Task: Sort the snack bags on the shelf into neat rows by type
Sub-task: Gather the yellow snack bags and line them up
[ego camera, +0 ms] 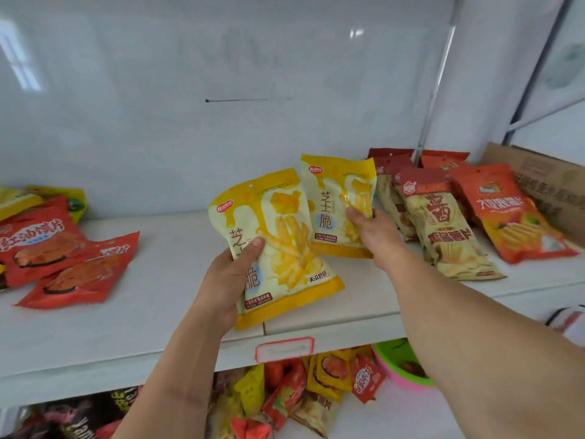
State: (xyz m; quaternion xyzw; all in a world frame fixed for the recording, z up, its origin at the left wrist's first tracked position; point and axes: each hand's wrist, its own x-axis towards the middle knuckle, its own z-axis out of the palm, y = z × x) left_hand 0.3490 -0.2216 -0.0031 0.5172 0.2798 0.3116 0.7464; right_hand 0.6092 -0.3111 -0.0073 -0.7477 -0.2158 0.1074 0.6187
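Note:
Each of my hands holds a yellow cheese-stick snack bag above the middle of the white shelf [164,248]. My left hand [231,277] grips the lower left edge of the nearer yellow bag [285,242], thumb on its front. My right hand [376,236] grips the second yellow bag [332,201] at its right side, holding it upright further back. The two bags overlap slightly. Red bags [47,242] lie at the shelf's left. Cream and red chip bags [443,229] and orange-red bags [509,217] lie in rows on the right.
A cardboard box [550,182] stands at the far right of the shelf. A price label holder [285,349] hangs on the shelf's front edge. Below, a lower shelf holds several mixed snack packets [316,391] and a green and pink bowl [402,365].

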